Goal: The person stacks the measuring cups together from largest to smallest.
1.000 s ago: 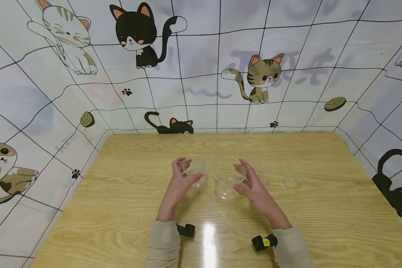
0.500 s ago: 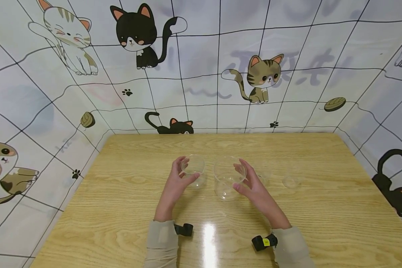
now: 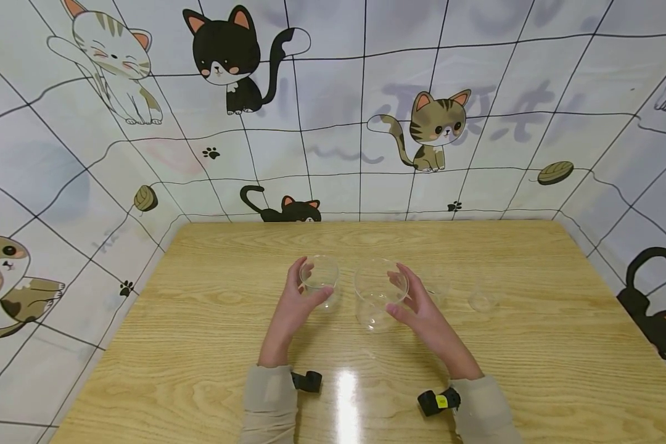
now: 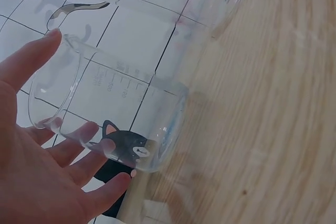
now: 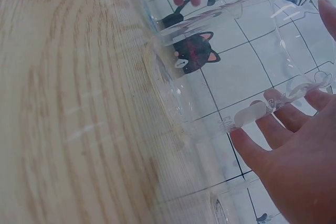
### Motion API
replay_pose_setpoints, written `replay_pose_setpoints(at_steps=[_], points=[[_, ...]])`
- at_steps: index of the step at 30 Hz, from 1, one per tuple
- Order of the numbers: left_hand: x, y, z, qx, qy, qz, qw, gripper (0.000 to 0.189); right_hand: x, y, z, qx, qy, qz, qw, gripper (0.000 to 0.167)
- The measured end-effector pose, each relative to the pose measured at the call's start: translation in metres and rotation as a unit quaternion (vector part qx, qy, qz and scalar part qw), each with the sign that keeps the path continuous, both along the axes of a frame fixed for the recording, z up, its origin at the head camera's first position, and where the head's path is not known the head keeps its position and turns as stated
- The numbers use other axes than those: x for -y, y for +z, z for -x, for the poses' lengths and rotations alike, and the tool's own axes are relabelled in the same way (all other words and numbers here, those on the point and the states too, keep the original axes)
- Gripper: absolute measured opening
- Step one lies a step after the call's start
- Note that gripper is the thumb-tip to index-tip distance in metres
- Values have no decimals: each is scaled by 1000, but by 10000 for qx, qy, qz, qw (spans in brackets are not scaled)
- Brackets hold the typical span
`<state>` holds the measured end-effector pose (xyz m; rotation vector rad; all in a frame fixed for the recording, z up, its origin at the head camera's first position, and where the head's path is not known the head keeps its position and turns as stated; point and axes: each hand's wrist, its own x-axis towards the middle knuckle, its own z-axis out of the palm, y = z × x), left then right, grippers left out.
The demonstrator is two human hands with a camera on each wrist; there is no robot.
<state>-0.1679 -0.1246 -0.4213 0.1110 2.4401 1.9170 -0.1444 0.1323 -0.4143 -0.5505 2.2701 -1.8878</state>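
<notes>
My left hand (image 3: pixel 295 305) holds a clear glass beaker (image 3: pixel 323 285), thumb on the near side and fingers round the far side. In the left wrist view this beaker (image 4: pixel 126 98) shows printed graduation marks and a rim spout. To its right stands a wider clear beaker (image 3: pixel 370 302), which my right hand (image 3: pixel 423 311) grips by its right side. A white label patch (image 5: pixel 250 114) shows on the larger beaker's wall in the right wrist view. Both beakers are upright and side by side, with a narrow gap between them. No contents are visible in either.
Right of my right hand, faint clear glassware (image 3: pixel 437 295) and another small clear glass vessel (image 3: pixel 483 300) stand on the wooden table (image 3: pixel 544 357). A cat-patterned cloth wall (image 3: pixel 333 148) rises behind the table and along both sides.
My left hand and the smaller beaker have shifted slightly left, away from the larger beaker. The right hand and the larger beaker have stayed in place.
</notes>
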Motion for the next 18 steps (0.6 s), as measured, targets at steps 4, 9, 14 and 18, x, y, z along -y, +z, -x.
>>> replay_pose_setpoints(at_steps=[4, 9, 14, 18], points=[[0, -17, 8, -165, -2, 6, 9999, 90, -1, 0, 1, 5, 86, 66, 9999, 70], [-2, -28, 12, -337, 104, 130, 9993, 96, -2, -1, 1, 8, 137, 112, 9998, 71], [-6, -25, 12, -222, 243, 163, 9993, 95, -1, -1, 1, 24, 116, 149, 9998, 71], [-9, -26, 12, -180, 370, 203, 9989, 97, -1, -1, 1, 34, 104, 150, 9998, 70]])
